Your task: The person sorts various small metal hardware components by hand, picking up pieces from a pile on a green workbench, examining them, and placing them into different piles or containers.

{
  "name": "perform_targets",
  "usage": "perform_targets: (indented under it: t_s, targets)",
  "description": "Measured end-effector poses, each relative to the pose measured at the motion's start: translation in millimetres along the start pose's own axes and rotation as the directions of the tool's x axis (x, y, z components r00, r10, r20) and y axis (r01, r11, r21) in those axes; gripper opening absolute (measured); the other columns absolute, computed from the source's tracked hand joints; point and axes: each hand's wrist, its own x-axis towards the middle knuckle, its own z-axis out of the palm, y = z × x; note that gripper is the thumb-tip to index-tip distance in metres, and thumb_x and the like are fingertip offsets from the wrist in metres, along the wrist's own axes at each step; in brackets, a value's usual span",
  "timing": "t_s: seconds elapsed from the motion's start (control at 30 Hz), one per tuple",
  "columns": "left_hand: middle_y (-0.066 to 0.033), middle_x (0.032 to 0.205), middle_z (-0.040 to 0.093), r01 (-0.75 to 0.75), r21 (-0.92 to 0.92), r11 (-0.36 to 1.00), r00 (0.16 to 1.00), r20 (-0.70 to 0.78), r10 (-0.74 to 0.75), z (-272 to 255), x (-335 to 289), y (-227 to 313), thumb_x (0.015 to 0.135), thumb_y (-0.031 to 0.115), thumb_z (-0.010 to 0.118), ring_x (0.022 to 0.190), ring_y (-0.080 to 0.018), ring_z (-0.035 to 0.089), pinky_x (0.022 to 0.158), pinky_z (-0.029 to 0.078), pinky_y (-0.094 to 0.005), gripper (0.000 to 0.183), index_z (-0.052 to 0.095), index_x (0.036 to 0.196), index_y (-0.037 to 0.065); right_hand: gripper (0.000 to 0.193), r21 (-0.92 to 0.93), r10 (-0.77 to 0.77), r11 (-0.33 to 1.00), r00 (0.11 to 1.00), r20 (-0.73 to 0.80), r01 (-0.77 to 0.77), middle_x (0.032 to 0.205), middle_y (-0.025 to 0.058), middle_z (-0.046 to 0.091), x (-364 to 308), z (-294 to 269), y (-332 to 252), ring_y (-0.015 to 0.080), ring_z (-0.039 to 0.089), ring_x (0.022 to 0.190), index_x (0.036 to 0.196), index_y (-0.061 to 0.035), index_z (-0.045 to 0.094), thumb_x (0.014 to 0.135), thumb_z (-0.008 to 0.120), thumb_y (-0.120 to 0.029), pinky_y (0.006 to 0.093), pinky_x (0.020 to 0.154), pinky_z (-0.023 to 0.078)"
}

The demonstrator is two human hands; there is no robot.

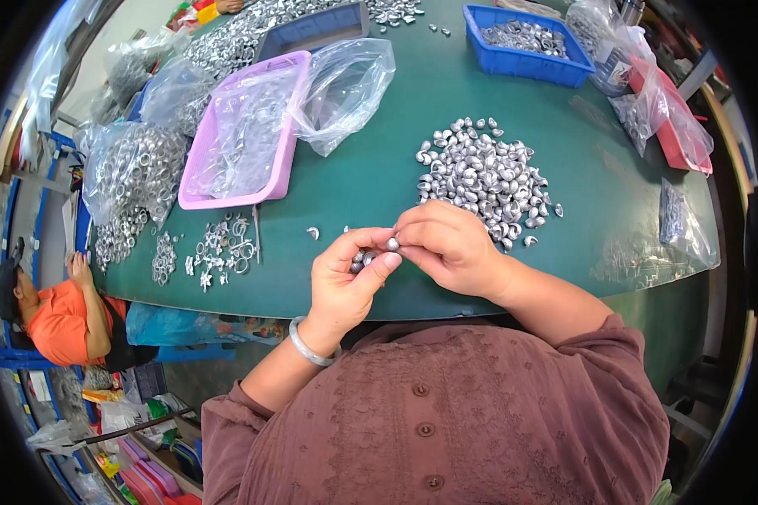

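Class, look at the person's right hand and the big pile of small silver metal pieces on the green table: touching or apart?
Apart. The head view shows green table between the right hand and the pile of silver pieces.

I am seeing small silver metal pieces shining between the hands. At one o'clock from them a silver heap is lying on the dark green table. At eleven o'clock a lilac tray is showing; at one o'clock, farther off, a bright blue bin. The sleeves are showing brownish mauve with embroidered pattern.
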Motion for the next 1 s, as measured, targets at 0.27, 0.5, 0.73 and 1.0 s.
perform_targets:
  t_s: [0.27, 0.5, 0.73, 1.0]
  targets:
    - [-0.0043, 0.083, 0.058, 0.061, -0.009, 0.998, 0.997, -0.042, -0.061, 1, 1, -1, 0.081, 0.003, 0.057, 0.065, -0.0091, 0.054, 0.051, 0.043, -0.0196, 0.018, 0.056, 0.099, 0.001, 0.017, -0.028, 0.008, 1.000, 0.999, -0.051, -0.010, 0.078, 0.0056, 0.055, 3, 0, -7, 0.0231, 0.055, 0.069, 0.078, -0.0050, 0.055, 0.065, 0.065, -0.001, 0.0311, 0.056, 0.045]
    - [-0.0056, 0.079, 0.059, 0.335, -0.354, 0.873, 0.932, -0.015, -0.363, 2, 7, 6, 0.087, 0.014, 0.050, 0.061, -0.0107, 0.053, 0.048, 0.040, -0.0209, 0.014, 0.057, 0.091, 0.003, 0.011, 0.054, 0.088, 0.995, 0.996, 0.032, -0.090, 0.080, 0.0080, 0.057, 0, -3, -1, 0.0202, 0.056, 0.070, 0.081, -0.0037, 0.057, 0.071, 0.063, -0.001, 0.0285, 0.060, 0.045]
    - [-0.0051, 0.071, 0.057, 0.483, -0.373, 0.792, 0.855, 0.004, -0.519, 0, 11, 10, 0.089, 0.022, 0.047, 0.056, -0.0114, 0.052, 0.046, 0.039, -0.0204, 0.020, 0.056, 0.084, 0.004, 0.012, 0.580, 0.584, 0.433, 0.705, 0.403, -0.690, 0.079, 0.0011, 0.056, -1, -6, -1, 0.0084, 0.051, 0.070, 0.085, 0.0003, 0.058, 0.085, 0.053, -0.010, 0.0222, 0.065, 0.042]
    - [-0.0037, 0.068, 0.055, 0.605, -0.436, 0.667, 0.769, 0.100, -0.632, -4, 16, 7, 0.087, 0.026, 0.051, 0.055, -0.0109, 0.051, 0.045, 0.038, -0.0202, 0.023, 0.056, 0.083, 0.003, 0.014, 0.622, 0.612, 0.237, 0.612, 0.501, -0.746, 0.078, 0.0019, 0.059, 1, -8, 1, 0.0085, 0.051, 0.067, 0.086, -0.0012, 0.059, 0.084, 0.055, -0.014, 0.0218, 0.062, 0.042]
